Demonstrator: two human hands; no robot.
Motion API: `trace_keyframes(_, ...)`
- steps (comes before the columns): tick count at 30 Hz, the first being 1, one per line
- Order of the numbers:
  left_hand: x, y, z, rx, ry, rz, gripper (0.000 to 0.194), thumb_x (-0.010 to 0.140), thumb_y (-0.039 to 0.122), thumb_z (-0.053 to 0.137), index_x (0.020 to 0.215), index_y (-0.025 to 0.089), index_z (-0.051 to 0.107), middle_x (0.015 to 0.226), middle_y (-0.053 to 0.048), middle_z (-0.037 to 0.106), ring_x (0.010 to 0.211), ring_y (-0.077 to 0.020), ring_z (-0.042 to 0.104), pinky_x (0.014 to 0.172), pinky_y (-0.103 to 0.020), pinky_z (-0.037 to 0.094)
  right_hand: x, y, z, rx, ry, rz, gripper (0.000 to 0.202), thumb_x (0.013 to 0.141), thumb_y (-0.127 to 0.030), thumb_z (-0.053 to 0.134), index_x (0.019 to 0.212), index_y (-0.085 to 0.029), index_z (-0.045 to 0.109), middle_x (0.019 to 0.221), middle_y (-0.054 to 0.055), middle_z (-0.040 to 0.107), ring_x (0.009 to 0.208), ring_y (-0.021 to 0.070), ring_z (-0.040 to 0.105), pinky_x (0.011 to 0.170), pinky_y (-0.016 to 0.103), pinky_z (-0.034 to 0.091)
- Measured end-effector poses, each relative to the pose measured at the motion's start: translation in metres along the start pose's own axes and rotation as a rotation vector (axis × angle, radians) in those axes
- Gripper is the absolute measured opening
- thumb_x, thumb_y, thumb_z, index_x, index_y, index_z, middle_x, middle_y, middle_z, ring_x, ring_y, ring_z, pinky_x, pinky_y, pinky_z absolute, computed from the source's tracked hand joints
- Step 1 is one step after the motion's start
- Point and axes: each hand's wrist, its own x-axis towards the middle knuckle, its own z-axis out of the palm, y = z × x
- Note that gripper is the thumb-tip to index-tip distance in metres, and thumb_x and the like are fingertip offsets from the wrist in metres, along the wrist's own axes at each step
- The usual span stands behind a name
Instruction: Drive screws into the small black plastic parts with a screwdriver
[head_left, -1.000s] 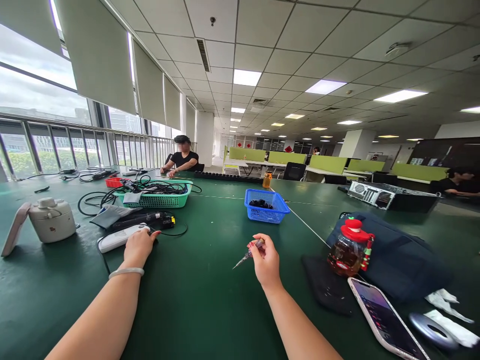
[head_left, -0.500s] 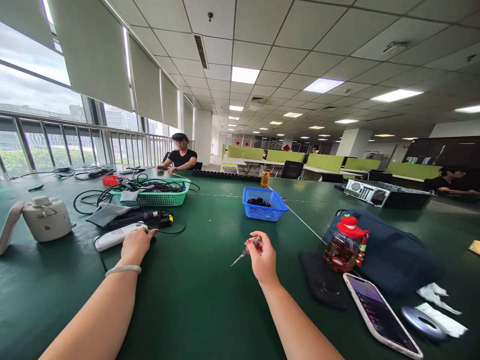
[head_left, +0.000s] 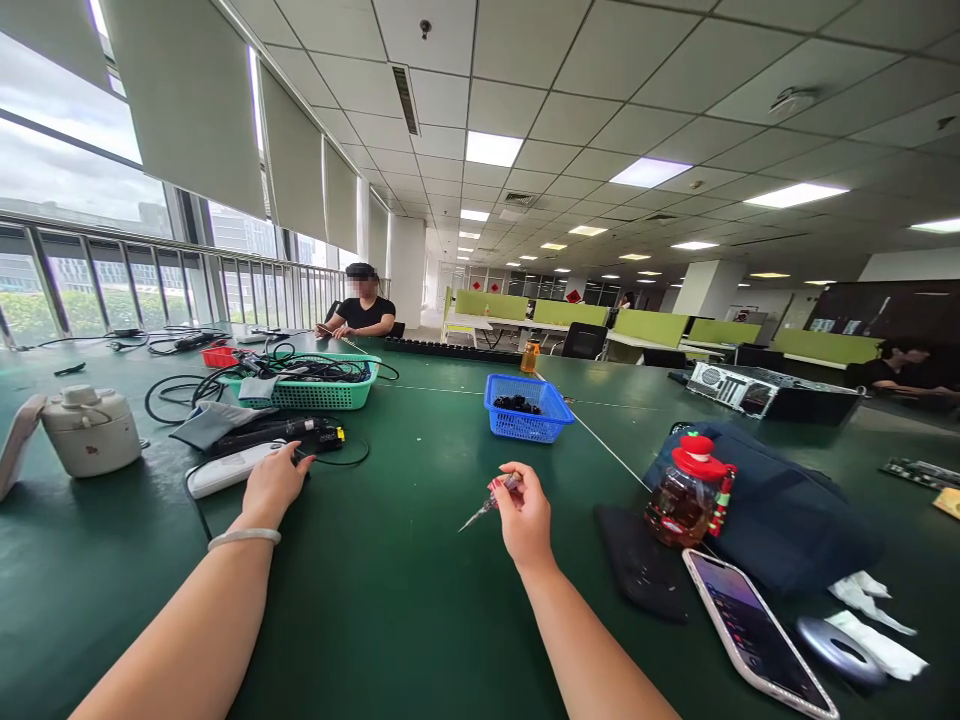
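Note:
My right hand (head_left: 527, 515) pinches a small screwdriver (head_left: 486, 504) by its clear handle. The thin metal tip points down and to the left above the green table. On the left, my left hand (head_left: 274, 485) rests at the right end of a long white case (head_left: 229, 470) with a dark cable. Its thumb stands apart, while the other fingers are partly hidden. Just beyond lie a black tool-like thing (head_left: 274, 433) with a yellow end and a grey cloth (head_left: 210, 428). A blue basket (head_left: 529, 428) holding small black parts stands past my right hand.
A green basket (head_left: 330, 397) of cables stands at the left, beside a white jug (head_left: 94, 435). At the right are a black pouch (head_left: 637, 560), a red-lidded jar (head_left: 686, 495), a dark bag (head_left: 795, 510) and a phone (head_left: 757, 630). A person (head_left: 365, 315) sits across the table.
My view has shifted very slightly, and a circuit board shows at the far right edge. Both hands keep the same pose. The person across has moved their hands a little.

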Motion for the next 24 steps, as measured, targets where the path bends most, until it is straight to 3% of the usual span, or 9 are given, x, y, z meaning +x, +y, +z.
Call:
trace_keyframes(10, -0.0022, 0.0005, -0.0017, 0.036, -0.079, 0.032, 0.041, 0.084, 0.028, 0.049, 0.120, 0.013, 0.063, 0.118, -0.015, 0.065, 0.109, -0.0297, 0.059, 0.091, -0.035, 0.044, 0.0001, -0.0021, 0.0007, 0.009, 0.011, -0.013, 0.022, 0.079, -0.034, 0.059, 0.095, -0.020, 0.056, 0.076, 0.003, 0.066, 0.070, 0.0188, 0.066, 0.065, 0.032, 0.054)
trace_keyframes(19, -0.0052, -0.0017, -0.0057, -0.067, 0.024, -0.029, 0.031, 0.082, 0.032, 0.055, 0.107, 0.016, 0.066, 0.111, -0.013, 0.066, 0.099, -0.0281, 0.061, 0.079, -0.033, 0.047, -0.0003, 0.0001, -0.0002, 0.001, 0.003, 0.003, 0.023, 0.079, -0.035, 0.059, 0.096, -0.020, 0.056, 0.077, 0.003, 0.065, 0.072, 0.0190, 0.066, 0.067, 0.032, 0.054)
trace_keyframes(24, -0.0046, -0.0042, -0.0053, -0.122, 0.055, -0.032, 0.031, 0.084, 0.026, 0.051, 0.109, 0.018, 0.068, 0.112, -0.012, 0.067, 0.098, -0.0279, 0.062, 0.080, -0.033, 0.048, -0.0004, 0.0001, -0.0001, -0.004, -0.003, 0.007, 0.023, 0.080, -0.036, 0.059, 0.096, -0.020, 0.056, 0.078, 0.003, 0.065, 0.074, 0.0197, 0.066, 0.068, 0.033, 0.054)
